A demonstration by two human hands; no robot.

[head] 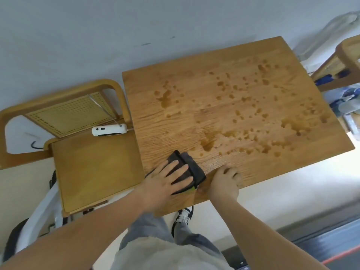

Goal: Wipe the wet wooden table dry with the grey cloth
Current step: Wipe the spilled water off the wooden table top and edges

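Note:
The wooden table [194, 78] fills the middle of the head view, with dark water drops and puddles spread over its centre and right side. A folded dark grey cloth [194, 168] with a black hem lies near the table's front left corner. My left hand [167, 180] presses flat on the cloth with fingers spread. My right hand [224, 182] rests on the bare wood just right of the cloth, fingers curled down on the table near its front edge, its thumb close to the cloth's corner.
A wooden chair [93, 168] with a cane back stands against the table's left side, a white device [109, 130] lying on its seat. Another wooden chair [342, 61] stands at the far right. My legs and a shoe [184, 215] are below the table's front edge.

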